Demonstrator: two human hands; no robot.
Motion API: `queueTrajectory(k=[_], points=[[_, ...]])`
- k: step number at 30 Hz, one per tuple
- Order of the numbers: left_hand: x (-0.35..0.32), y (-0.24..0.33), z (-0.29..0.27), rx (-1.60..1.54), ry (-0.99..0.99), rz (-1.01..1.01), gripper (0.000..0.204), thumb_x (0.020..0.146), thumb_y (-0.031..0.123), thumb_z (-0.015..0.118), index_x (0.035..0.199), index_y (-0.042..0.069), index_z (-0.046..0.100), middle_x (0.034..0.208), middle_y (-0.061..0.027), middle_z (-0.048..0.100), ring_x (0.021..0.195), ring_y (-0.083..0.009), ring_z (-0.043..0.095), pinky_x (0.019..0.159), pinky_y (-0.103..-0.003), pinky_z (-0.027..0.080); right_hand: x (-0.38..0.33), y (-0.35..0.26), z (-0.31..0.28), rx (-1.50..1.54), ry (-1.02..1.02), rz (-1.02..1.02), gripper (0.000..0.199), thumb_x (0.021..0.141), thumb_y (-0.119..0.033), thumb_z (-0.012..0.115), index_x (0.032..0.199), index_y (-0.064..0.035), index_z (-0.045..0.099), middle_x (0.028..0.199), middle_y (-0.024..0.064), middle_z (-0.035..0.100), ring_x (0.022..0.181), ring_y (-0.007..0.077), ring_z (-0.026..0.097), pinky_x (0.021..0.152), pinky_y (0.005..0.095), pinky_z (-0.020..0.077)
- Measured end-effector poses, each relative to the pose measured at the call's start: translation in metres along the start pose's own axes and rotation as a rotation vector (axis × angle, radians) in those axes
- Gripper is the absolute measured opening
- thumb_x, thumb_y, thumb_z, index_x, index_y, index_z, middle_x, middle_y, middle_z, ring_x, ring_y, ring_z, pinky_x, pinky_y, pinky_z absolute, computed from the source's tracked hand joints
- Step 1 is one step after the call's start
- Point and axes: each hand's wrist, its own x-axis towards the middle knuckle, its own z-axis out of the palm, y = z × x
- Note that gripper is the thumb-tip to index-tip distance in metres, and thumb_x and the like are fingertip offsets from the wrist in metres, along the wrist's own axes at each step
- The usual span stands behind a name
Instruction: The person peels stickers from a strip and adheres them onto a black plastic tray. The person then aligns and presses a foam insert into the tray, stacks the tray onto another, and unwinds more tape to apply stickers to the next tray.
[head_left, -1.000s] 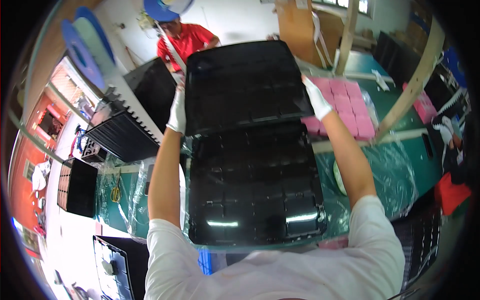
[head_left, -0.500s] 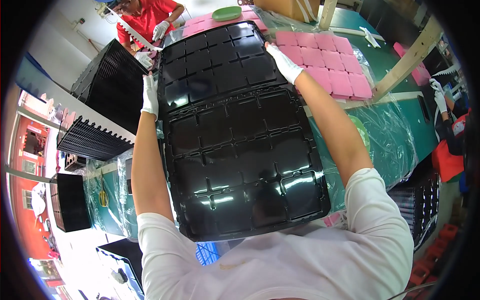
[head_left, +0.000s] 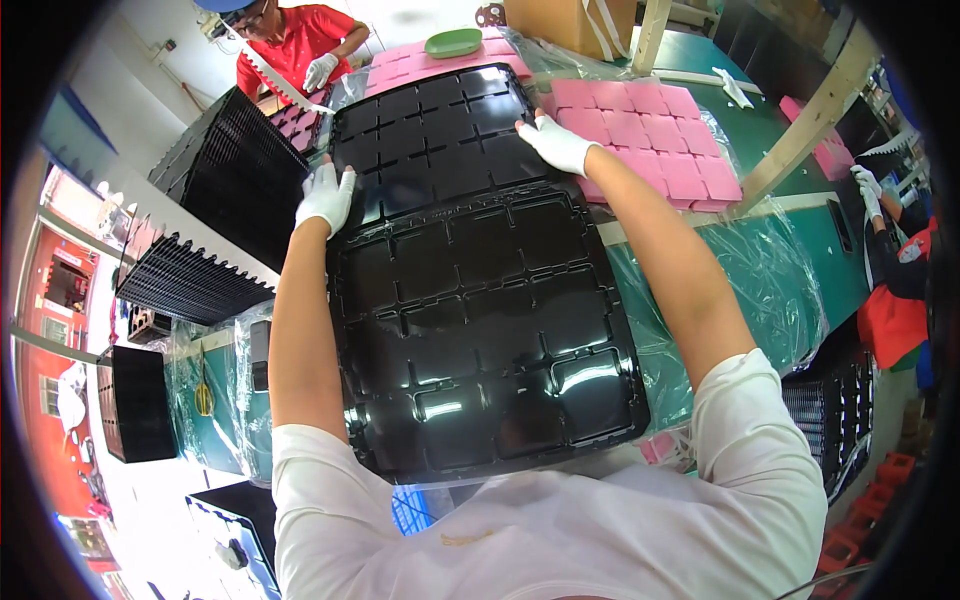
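Note:
A far black molded plastic tray (head_left: 430, 148) with cross-shaped ridges lies before me. Against its near edge is a second black tray (head_left: 480, 290), which reaches back to my shirt; whether the two are joined I cannot tell. My left hand (head_left: 326, 200), in a white glove, is at the far tray's left edge with its fingers spread. On the right edge of that same tray, my gloved right hand (head_left: 558, 145) rests with fingers stretched out and touching the rim. Neither hand is wrapped round anything.
Pink foam pads (head_left: 640, 135) in rows lie at the right on the green table (head_left: 790, 235). Stacked black trays (head_left: 225, 180) stand at the left. A green dish (head_left: 453, 42) sits on more pink pads. Across the table is a person in red (head_left: 300, 45). Wooden posts (head_left: 810, 120) rise at right.
Both hands have come nearer along the far tray's sides. My left hand's fingers have spread and my right hand's have loosened from the rim. The far tray's far edge appears lower in view.

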Motion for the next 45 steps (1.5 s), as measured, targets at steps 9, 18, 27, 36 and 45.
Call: queueTrajectory(k=[9,18,27,36,45], points=[[-0.138,0.096,-0.028,0.276,0.112,0.434,0.08,0.096,0.057,0.04,0.153,0.002,0.03,0.16,-0.0176,0.028,0.148,-0.0429,0.021,0.119,-0.05,0.02,-0.122,-0.028,0.006,-0.774,0.022,-0.412,0.083,0.098,-0.06,0.036,0.151,0.0032,0.029,0.159,0.0193,0.027,0.149,0.0352,0.021,0.119,0.0486,0.0228],[-0.205,0.126,-0.036,0.147,0.002,0.447,0.07,0.101,0.048,0.037,0.149,-0.003,0.033,0.159,-0.0182,0.029,0.148,-0.0382,0.022,0.118,-0.047,0.023,-0.175,-0.081,0.051,-0.84,-0.137,-0.522,0.089,0.097,-0.068,0.029,0.153,0.0009,0.03,0.161,0.0183,0.024,0.15,0.035,0.018,0.12,0.0524,0.0186],[-0.287,0.129,-0.05,0.131,-0.028,0.641,0.064,0.102,0.036,0.039,0.147,-0.009,0.03,0.155,-0.0242,0.033,0.146,-0.0417,0.024,0.119,-0.048,0.021,-0.256,-0.088,0.057,-0.794,-0.192,-0.863,0.091,0.093,-0.065,0.041,0.148,0.0071,0.033,0.155,0.0251,0.031,0.145,0.0378,0.03,0.119,0.0529,0.0207],[-0.424,0.107,-0.09,-0.032,-0.096,0.626,0.084,0.087,0.048,0.059,0.145,-0.008,0.037,0.152,-0.0233,0.037,0.142,-0.0453,0.03,0.116,-0.056,0.023,-0.37,-0.063,-0.001,-0.661,-0.525,-0.931,0.104,0.079,-0.066,0.058,0.147,0.0064,0.029,0.152,0.0269,0.032,0.145,0.0475,0.024,0.115,0.0631,0.0217],[-0.357,0.056,-0.075,0.121,0.001,0.389,0.083,0.093,0.048,0.052,0.148,-0.01,0.03,0.158,-0.0257,0.022,0.146,-0.0481,0.018,0.119,-0.056,0.014,-0.259,0.044,-0.029,-0.644,-0.058,-0.514,0.084,0.098,-0.042,0.048,0.155,0.0058,0.008,0.159,0.03,0.014,0.149,0.0459,0.013,0.12,0.0546,0.0148]])
